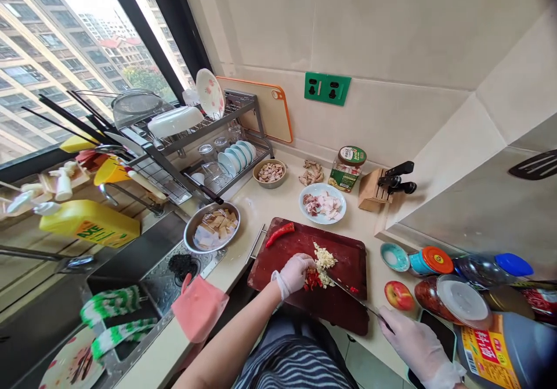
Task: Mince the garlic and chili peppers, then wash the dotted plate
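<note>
My right hand [415, 342], in a clear glove, is closed around the handle of a kitchen knife [354, 297]. The knife's blade reaches left across a dark red cutting board [348, 244], its tip at the chopped garlic [323, 256]. My left hand [297, 274], also gloved, has its fingers bent together at the edge of the garlic and chopped red chili [311, 280], close to the blade tip. What its fingertips hold, if anything, is hidden. A whole red chili [279, 234] lies at the board's upper left corner.
Behind the board stand a plate of sliced meat [322, 204], a bowl [270, 181], ginger [311, 172], a jar [347, 169] and a knife block [373, 191]. A metal basin [212, 228] is left, beside the sink [156, 284]. An apple [399, 295] and bottles crowd the right.
</note>
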`<state>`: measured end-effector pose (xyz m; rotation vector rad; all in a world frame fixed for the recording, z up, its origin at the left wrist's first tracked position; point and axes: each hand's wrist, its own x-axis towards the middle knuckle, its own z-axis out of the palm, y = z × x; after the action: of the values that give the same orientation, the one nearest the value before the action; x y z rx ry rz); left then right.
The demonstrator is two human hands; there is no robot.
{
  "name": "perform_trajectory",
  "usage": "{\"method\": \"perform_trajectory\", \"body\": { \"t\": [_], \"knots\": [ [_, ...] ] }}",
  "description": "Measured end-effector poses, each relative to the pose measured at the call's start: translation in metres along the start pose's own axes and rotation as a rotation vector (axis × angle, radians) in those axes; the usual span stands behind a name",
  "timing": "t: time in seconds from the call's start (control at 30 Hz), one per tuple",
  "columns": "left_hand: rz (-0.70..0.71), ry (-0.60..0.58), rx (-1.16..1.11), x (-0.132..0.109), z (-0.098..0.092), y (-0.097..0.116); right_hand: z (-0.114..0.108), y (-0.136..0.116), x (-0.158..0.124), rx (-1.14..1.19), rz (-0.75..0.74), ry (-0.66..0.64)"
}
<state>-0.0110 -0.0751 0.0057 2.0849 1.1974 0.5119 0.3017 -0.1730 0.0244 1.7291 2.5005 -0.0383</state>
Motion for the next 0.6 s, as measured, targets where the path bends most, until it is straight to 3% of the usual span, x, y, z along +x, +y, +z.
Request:
{"method": "perform_trajectory", "body": {
  "t": [0.23, 0.43, 0.6],
  "knots": [
    [0.023, 0.023, -0.019, -0.004, -0.003, -0.011, -0.016, -0.002, 0.004, -0.015, 0.026, -0.044],
    [-0.058, 0.110, 0.019, -0.004, 0.001, -0.016, -0.014, -0.003, 0.009, -0.015, 0.048, -0.055],
    [-0.097, 0.097, 0.044, 0.001, 0.004, -0.017, -0.012, -0.003, 0.011, -0.006, 0.051, -0.040]
  ]
}}
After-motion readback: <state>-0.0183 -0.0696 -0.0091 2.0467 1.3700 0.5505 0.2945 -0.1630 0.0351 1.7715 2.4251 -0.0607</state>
